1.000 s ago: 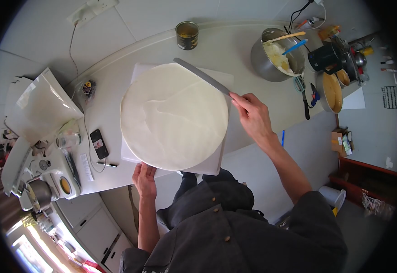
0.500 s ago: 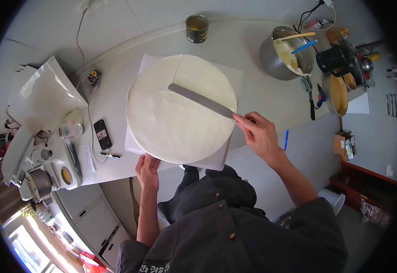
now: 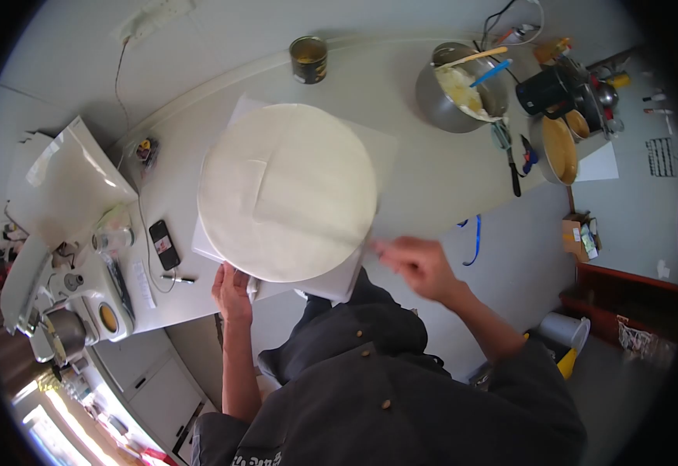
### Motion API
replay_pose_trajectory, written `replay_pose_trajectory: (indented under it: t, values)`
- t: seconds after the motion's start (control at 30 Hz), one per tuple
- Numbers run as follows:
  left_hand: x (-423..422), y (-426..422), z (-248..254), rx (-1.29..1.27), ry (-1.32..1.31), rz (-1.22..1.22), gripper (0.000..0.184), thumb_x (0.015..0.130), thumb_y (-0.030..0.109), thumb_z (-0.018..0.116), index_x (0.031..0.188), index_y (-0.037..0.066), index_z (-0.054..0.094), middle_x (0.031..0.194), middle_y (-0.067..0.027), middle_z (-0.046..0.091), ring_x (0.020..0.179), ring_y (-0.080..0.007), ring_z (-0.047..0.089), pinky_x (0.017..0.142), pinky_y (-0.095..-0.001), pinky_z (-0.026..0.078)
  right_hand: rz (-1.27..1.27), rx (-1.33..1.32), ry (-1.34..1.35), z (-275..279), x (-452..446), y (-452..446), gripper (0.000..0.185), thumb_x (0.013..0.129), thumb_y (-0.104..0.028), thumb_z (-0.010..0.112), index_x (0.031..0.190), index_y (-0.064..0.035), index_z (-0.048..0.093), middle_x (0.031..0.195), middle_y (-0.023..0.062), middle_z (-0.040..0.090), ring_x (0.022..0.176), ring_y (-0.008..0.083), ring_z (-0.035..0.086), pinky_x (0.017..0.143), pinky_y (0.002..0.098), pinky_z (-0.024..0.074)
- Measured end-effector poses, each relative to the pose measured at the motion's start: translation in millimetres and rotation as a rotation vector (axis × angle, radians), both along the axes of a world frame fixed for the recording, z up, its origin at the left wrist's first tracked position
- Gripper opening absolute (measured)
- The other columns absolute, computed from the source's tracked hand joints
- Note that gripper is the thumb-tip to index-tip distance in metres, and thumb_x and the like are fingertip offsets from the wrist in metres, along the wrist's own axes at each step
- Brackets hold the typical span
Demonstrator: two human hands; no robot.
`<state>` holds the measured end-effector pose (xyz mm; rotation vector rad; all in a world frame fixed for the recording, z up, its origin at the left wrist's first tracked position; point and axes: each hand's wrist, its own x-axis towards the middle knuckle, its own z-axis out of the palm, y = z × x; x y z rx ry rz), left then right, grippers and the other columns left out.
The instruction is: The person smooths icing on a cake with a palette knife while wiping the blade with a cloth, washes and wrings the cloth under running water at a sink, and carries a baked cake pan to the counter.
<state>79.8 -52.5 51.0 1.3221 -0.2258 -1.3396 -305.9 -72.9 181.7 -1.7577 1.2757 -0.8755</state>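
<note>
On the pale surface, the cream-coated disc sits over a white board; it looks broad and probably weighty, its soft, slick top liable to smear, so the best hold would be beneath the rim with 2 hands. The left hand lies half-curled at the near-left rim, though whether it grips or merely touches cannot be told. The right hand, blurred, has its fingers curled in on a spatula, whose blade shows only as a faint streak across the top.
</note>
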Motion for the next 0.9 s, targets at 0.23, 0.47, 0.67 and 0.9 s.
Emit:
replay_pose_trajectory:
  t: [0.23,0.47,0.67,0.9]
  values:
    - [-16.6,15.3,8.8,0.110,-0.007,-0.111,0.031,0.103,0.017,0.057,0.125,-0.005,0.059,0.109,-0.0128,0.070,0.099,-0.0228,0.071,0.092,-0.0382,0.057,-0.874,-0.284,0.540,-21.5,-130.2,-126.9,0.032,0.096,-0.007,0.062,0.127,-0.0081,0.068,0.084,0.0203,0.065,0.076,0.0338,0.066,0.072,0.0422,0.0524]
    - [-8.1,17.3,0.2,0.074,-0.014,-0.151,0.026,0.102,0.011,0.057,0.122,-0.005,0.061,0.104,-0.0111,0.072,0.089,-0.0226,0.073,0.086,-0.0358,0.059,-0.780,-0.172,0.763,-77.8,-177.0,-102.0,0.043,0.091,-0.009,0.066,0.135,-0.0111,0.064,0.085,0.0206,0.060,0.077,0.0383,0.065,0.071,0.0473,0.0519]
    - [8.0,31.6,-21.9,-0.120,-1.202,-0.508,0.041,0.092,-0.002,0.057,0.133,-0.004,0.057,0.133,-0.0205,0.060,0.122,-0.0355,0.059,0.102,-0.0456,0.050,-0.739,-0.068,0.752,-52.0,-128.8,24.7,0.048,0.089,-0.003,0.065,0.136,-0.0087,0.062,0.082,0.0195,0.060,0.070,0.0363,0.062,0.066,0.0435,0.0497]
    - [38.9,6.5,-71.7,-0.296,-1.636,-0.940,0.050,0.078,-0.007,0.063,0.128,-0.002,0.060,0.142,-0.0210,0.051,0.135,-0.0403,0.045,0.105,-0.0449,0.048,-0.779,0.001,0.557,-12.7,-68.6,89.3,0.046,0.094,0.000,0.059,0.139,-0.0043,0.060,0.084,0.0153,0.063,0.067,0.0219,0.059,0.063,0.0347,0.0488]
